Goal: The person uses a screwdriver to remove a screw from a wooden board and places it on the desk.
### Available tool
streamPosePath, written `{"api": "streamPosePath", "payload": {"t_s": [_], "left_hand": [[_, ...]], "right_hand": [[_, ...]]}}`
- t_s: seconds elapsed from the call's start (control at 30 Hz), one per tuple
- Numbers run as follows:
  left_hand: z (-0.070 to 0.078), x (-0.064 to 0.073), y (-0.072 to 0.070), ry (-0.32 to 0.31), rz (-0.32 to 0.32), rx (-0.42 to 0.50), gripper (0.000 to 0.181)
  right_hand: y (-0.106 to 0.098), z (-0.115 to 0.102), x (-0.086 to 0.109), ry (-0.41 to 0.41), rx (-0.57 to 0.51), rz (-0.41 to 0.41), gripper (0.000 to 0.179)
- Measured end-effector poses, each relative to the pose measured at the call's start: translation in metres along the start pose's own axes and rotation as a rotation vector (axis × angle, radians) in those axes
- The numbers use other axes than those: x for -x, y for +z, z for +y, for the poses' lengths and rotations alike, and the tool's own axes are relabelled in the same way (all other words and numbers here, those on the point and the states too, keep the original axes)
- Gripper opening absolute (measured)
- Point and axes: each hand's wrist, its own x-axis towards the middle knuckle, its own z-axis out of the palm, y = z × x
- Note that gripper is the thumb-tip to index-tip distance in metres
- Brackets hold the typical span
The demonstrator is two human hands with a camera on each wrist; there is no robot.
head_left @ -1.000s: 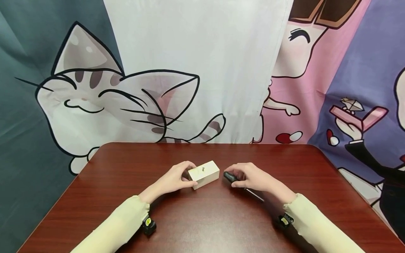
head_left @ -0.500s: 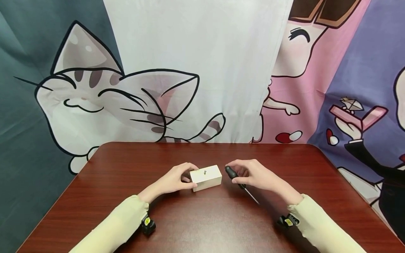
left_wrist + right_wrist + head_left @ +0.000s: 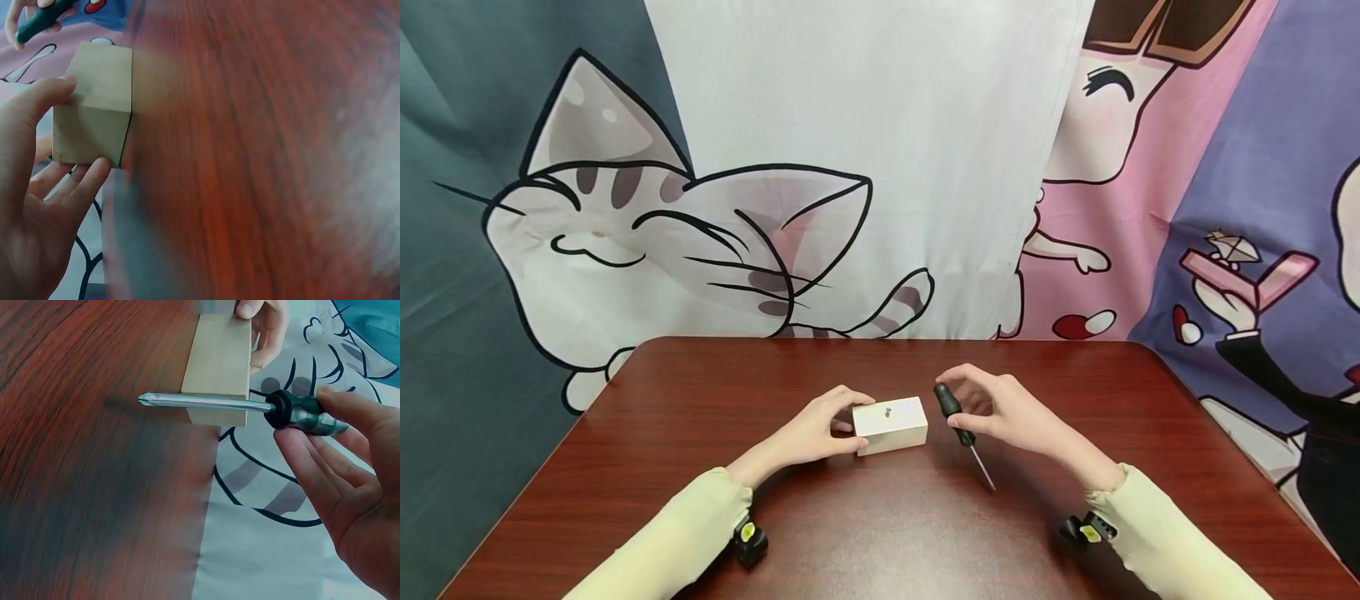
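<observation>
A pale wooden block [image 3: 895, 433] lies on the reddish-brown table, with a small metallic screw [image 3: 888, 412] standing up from its top face. My left hand [image 3: 820, 427] grips the block's left end, thumb [image 3: 53, 92] on the near side and fingers round the far side. Just right of the block, my right hand [image 3: 1003, 408] holds a screwdriver [image 3: 950, 402] by its black handle, between thumb and fingers. Its bare metal shaft [image 3: 206, 402] slants down toward the table, and a cross-shaped tip shows in the right wrist view.
The wooden table [image 3: 880, 533] has its far edge just beyond both hands. Behind it hangs a cloth [image 3: 880, 108] printed with a cartoon cat and figures. Each wrist carries a small black camera, such as the left camera [image 3: 750, 543].
The screwdriver has swung from a low slant to a steeper one as my right hand rose slightly. My left hand has turned the block a little and shifted it slightly right and nearer.
</observation>
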Motion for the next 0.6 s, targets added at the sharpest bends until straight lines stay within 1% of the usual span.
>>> {"api": "streamPosePath", "payload": {"t_s": [0.07, 0.2, 0.47, 0.6], "left_hand": [[0.001, 0.000, 0.002, 0.000, 0.010, 0.001, 0.051], [0.003, 0.000, 0.005, 0.024, 0.021, -0.002, 0.050], [0.007, 0.000, 0.009, 0.019, -0.026, 0.036, 0.051], [0.009, 0.002, 0.011, 0.034, -0.045, 0.076, 0.051]], "right_hand": [[0.001, -0.001, 0.000, 0.006, -0.011, 0.029, 0.048], [0.002, -0.003, 0.000, 0.019, -0.036, 0.089, 0.048], [0.001, -0.009, 0.001, 0.013, -0.065, 0.199, 0.047], [0.000, -0.010, 0.000, 0.025, -0.141, 0.228, 0.047]]}}
